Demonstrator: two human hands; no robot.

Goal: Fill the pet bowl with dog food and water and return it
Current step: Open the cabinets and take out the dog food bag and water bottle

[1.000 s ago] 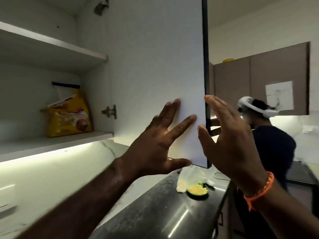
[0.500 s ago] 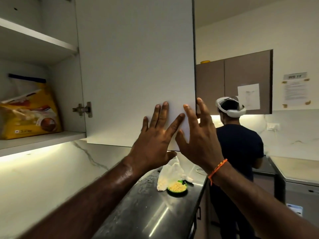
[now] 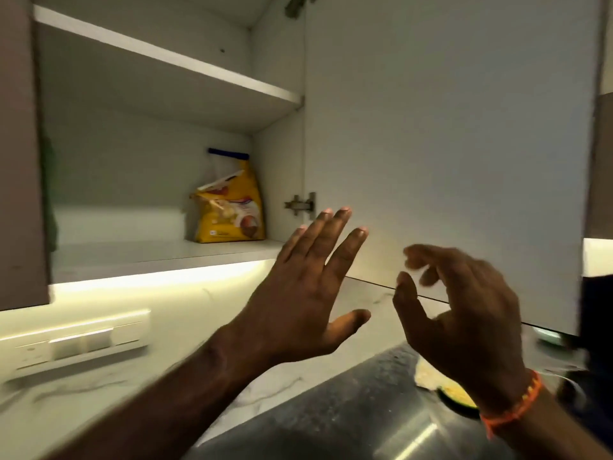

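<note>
Yellow food bag [image 3: 229,207] upright at shelf's [image 3: 159,252] right end, both hands [image 3: 298,287] [image 3: 464,320] empty, fingers loose; could topple if grabbed carelessly by its top.

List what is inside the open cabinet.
On the lower shelf stands one yellow bag, near the door hinge. The upper shelf is seen from below, so what lies on it is hidden.

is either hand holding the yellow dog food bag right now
No, the yellow dog food bag stands alone on the lower cabinet shelf, while the left hand and right hand are both empty in front of the open cabinet door.
</note>
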